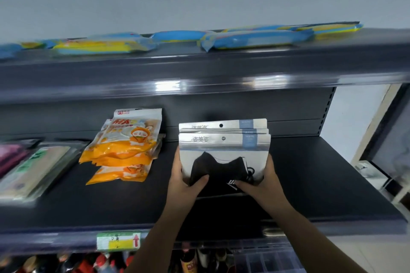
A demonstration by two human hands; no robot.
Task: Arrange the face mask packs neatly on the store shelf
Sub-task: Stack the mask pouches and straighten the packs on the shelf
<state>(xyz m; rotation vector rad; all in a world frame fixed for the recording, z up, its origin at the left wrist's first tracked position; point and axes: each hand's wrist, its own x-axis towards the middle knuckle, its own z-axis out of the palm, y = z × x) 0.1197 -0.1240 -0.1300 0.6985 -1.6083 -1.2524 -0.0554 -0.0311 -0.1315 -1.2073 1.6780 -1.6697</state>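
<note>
On the middle shelf (310, 184), right of centre: stack of silver face mask packs (224, 150) stood on its lower edge, clasped between both hands. Left hand (188, 180) wrapped round the stack's lower left side, thumb laid across the front pack; right hand (260, 180) likewise on the lower right, each grip grasping the stack and neither released. Upper edges of the packs slightly stepped, hanging holes not in line. Well apart to the left, orange mask packs (126, 148) leaning in a loose pile; further left, flat packs (33, 168), blurred. On the top shelf, blue and yellow packs (255, 39) lying flat. Step judged as squaring the stack: best done by tapping the lower edges against the shelf, pressing the sides evenly inward, then setting the stack back toward the rear panel without tilting.
</note>
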